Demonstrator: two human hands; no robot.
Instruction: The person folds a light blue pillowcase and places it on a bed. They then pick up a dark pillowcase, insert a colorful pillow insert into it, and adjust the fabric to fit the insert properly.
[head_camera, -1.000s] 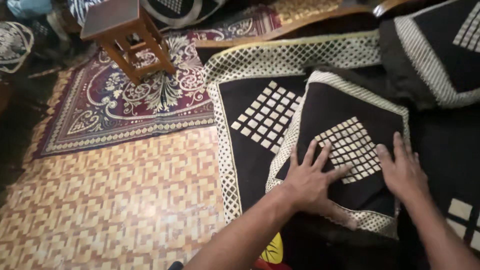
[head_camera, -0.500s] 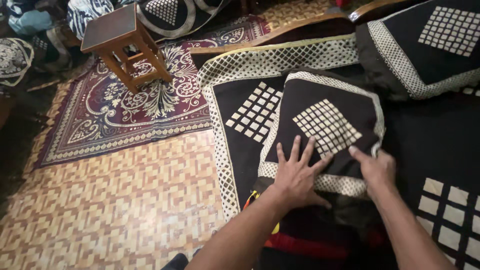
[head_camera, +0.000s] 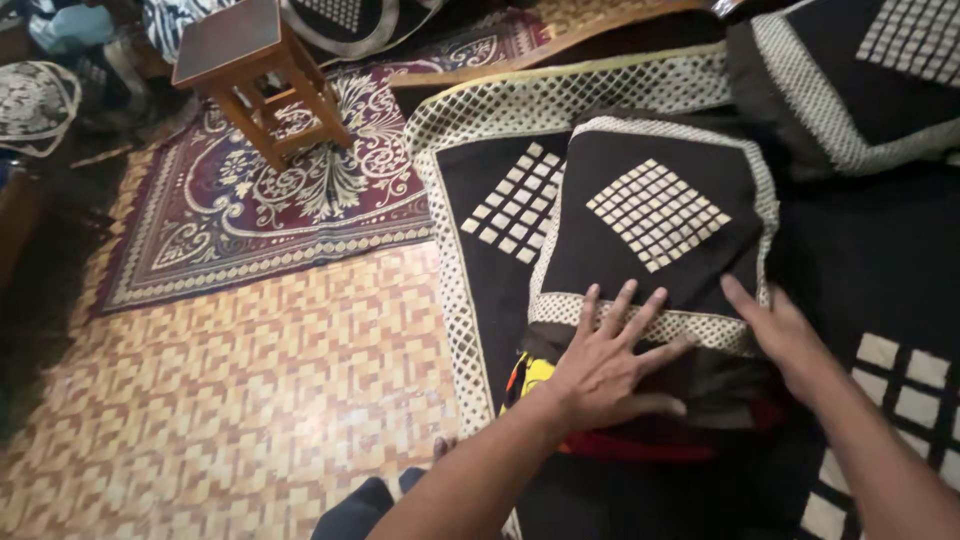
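Both hands have slid back toward the body since half a second ago: the left hand (head_camera: 605, 365) was on the black face of the folded cover, now it sits at its near patterned edge; the right hand (head_camera: 785, 335) was curled round the right corner, now it lies flatter. The folded black cover (head_camera: 655, 215) with cream lattice border and a diamond of cream squares has shifted slightly up and right in view. Left forearm comes in from bottom centre, angled up-right, wrist straight, palm down, fingers spread wide, tips on the lattice border, thumb out to the right over dark cloth. Right forearm enters from bottom right, hand palm down beside the cover's near right corner, index stretched out along the edge; other fingers likely loosely together, hard to tell in the dark. Nothing gripped by either. The cover lies on a larger black spread (head_camera: 490, 230) with matching border. Yellow and red fabric (head_camera: 530, 378) peeks out beneath the left hand. Wooden stool (head_camera: 255, 70) stands on a maroon rug (head_camera: 270, 215), well apart, upper left.
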